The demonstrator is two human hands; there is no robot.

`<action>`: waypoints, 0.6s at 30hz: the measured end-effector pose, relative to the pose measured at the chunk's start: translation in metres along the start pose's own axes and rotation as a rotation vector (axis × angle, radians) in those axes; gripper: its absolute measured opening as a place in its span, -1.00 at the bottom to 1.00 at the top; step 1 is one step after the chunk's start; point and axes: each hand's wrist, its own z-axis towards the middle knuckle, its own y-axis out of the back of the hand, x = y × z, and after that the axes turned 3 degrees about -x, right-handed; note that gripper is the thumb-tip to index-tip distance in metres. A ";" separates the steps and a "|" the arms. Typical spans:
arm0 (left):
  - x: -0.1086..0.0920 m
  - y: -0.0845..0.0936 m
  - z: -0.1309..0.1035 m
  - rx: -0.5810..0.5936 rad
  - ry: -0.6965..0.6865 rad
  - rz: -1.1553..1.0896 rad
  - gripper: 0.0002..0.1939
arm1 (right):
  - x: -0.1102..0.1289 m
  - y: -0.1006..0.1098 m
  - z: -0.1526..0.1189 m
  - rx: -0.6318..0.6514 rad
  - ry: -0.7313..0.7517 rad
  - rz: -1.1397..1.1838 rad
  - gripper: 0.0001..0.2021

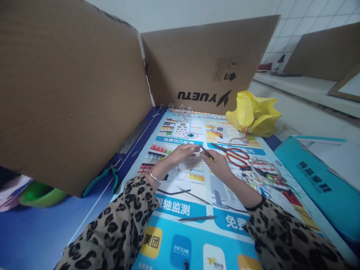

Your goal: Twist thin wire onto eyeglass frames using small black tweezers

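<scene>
Above the middle of the printed sheet (208, 210), my two hands are close together. In my right hand (218, 164) is a small dark tool (206, 152), held between thumb and fingers, its thin tip pointing up and left toward the other hand. My left hand (184, 153) has its thumb and fingertips pressed together near that tip; what it holds, if anything, is too small to make out. Scissors with red handles (237, 156) lie just right of my right hand. Thin dark strips (197, 218) rest on the sheet below my hands.
Teal-handled pliers (102, 180) lie at the left beside a cardboard panel (70, 93). At the right are a clear coil (266, 170), a yellow crumpled bag (253, 114) and a turquoise box (317, 183). Another cardboard panel (197, 67) stands behind; a green bowl (42, 195) is far left.
</scene>
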 end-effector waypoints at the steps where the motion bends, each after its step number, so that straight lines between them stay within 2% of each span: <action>1: 0.001 -0.002 0.000 0.018 0.008 -0.010 -0.57 | 0.002 -0.001 0.000 0.001 -0.049 0.092 -0.73; 4: 0.005 -0.011 0.001 0.063 0.032 -0.064 -0.56 | 0.007 -0.003 -0.001 0.008 -0.179 0.380 -0.72; 6: 0.006 -0.017 0.002 0.074 0.036 -0.107 -0.57 | 0.010 -0.005 -0.002 0.009 -0.200 0.454 -0.72; 12: 0.009 -0.029 0.001 -0.003 0.060 -0.148 -0.61 | 0.008 -0.009 -0.002 0.014 -0.165 0.443 -0.74; 18: 0.014 -0.033 -0.001 -0.029 0.014 -0.020 -0.54 | 0.006 -0.011 -0.002 0.030 -0.121 0.447 -0.76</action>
